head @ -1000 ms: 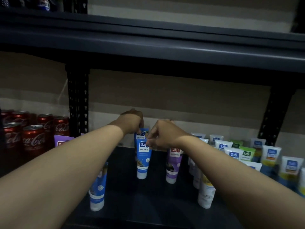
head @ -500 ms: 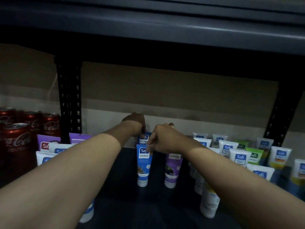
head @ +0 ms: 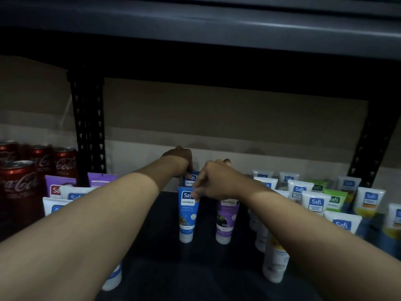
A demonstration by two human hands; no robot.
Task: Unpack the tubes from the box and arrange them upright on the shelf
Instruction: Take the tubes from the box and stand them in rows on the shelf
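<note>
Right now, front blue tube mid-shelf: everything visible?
The front blue tube: glossy plastic by the look, blue body, white Safi Naturals label, white cap. It stands upright, cap down, on the dark shelf, beside a purple tube. The right hand pinches its flat top edge. The left hand grips the rear blue tube just behind.

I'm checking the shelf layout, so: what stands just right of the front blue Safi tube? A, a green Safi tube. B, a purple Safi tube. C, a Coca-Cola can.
B: a purple Safi tube stands upright just right of the front blue Safi tube, whose top the right hand pinches; the left hand grips the rear blue Safi tube behind it.
</note>
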